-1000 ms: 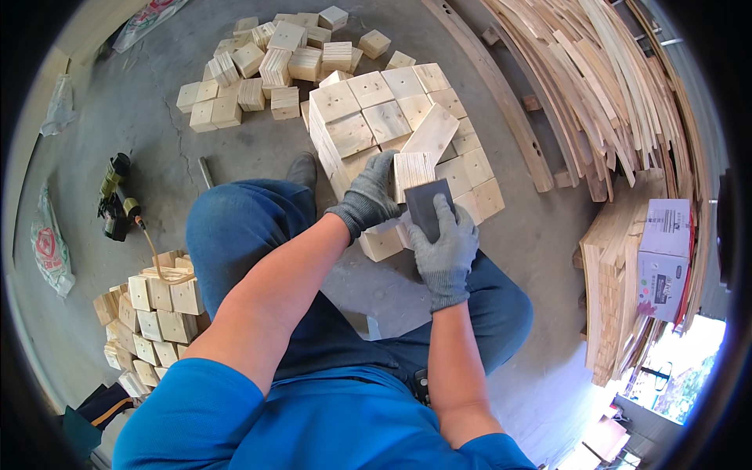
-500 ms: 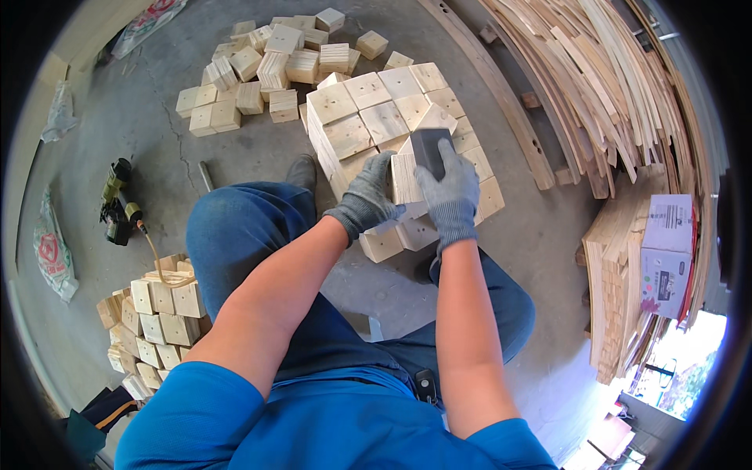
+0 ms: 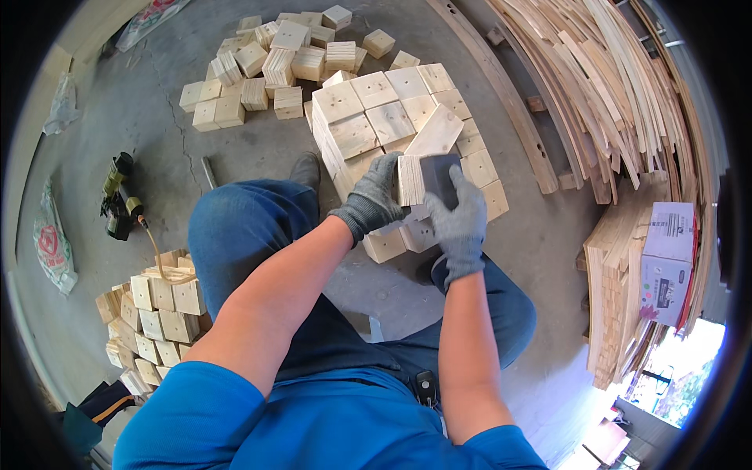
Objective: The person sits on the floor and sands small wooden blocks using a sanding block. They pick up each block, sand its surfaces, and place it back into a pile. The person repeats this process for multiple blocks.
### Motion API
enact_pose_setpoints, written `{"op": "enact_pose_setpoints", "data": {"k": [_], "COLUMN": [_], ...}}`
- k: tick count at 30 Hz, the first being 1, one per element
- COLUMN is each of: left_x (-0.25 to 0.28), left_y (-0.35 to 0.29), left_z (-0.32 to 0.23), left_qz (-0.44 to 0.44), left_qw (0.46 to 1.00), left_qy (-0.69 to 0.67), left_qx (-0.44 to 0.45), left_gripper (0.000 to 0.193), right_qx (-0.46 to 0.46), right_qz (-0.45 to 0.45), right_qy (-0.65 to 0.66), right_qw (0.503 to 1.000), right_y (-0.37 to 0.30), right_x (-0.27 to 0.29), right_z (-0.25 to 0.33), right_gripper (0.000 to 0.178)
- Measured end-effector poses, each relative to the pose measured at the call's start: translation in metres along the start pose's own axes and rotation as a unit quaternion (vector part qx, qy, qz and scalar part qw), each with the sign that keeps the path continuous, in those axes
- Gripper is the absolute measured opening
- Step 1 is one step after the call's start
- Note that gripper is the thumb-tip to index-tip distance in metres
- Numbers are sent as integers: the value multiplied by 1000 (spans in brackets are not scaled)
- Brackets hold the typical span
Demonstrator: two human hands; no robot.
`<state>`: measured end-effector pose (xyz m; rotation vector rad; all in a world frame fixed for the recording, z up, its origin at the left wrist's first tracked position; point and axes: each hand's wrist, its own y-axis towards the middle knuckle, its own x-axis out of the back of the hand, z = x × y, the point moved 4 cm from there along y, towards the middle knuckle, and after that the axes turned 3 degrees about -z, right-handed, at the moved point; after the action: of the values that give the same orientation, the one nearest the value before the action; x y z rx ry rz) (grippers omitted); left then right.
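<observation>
My left hand, in a grey knit glove, grips a pale wooden block by its left side. Against the right side of that block lies a dark grey rectangular block that looks like a sanding block. My right hand, gloved the same way, has its thumb and fingers around the dark block's near and right sides. Both hands are over the near part of a stack of wooden blocks on the floor. One loose block rests askew on top, just beyond the hands.
A heap of loose blocks lies at the far left, and another stack is beside my left leg. A nail gun with a hose is on the left floor. Long wood strips and a cardboard box are on the right.
My right hand and the dark block have slid toward me and slightly right along the wooden block. My left hand keeps its grip in nearly the same place.
</observation>
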<state>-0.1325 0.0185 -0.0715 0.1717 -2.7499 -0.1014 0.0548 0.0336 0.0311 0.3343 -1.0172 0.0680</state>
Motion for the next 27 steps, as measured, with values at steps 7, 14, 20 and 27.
{"op": "enact_pose_setpoints", "data": {"k": [7, 14, 20, 27], "left_x": [0, -2, -2, -1], "left_y": [-1, 0, 2, 0], "left_z": [-2, -1, -6, 1], "left_qz": [5, -3, -25, -5], "left_qw": [999, 1000, 999, 1000], "left_qy": [-41, -2, 20, 12], "left_qx": [2, -19, -31, -11], "left_gripper": [107, 98, 94, 100], "right_qx": [-111, -244, -321, -246], "right_qz": [72, 103, 94, 125], "right_qy": [36, 369, 467, 358], "right_qw": [991, 891, 818, 892], "right_y": [78, -2, -52, 24], "right_x": [-18, -4, 1, 2], "right_z": [-10, -35, -48, -27], "right_gripper": [73, 66, 60, 66]}}
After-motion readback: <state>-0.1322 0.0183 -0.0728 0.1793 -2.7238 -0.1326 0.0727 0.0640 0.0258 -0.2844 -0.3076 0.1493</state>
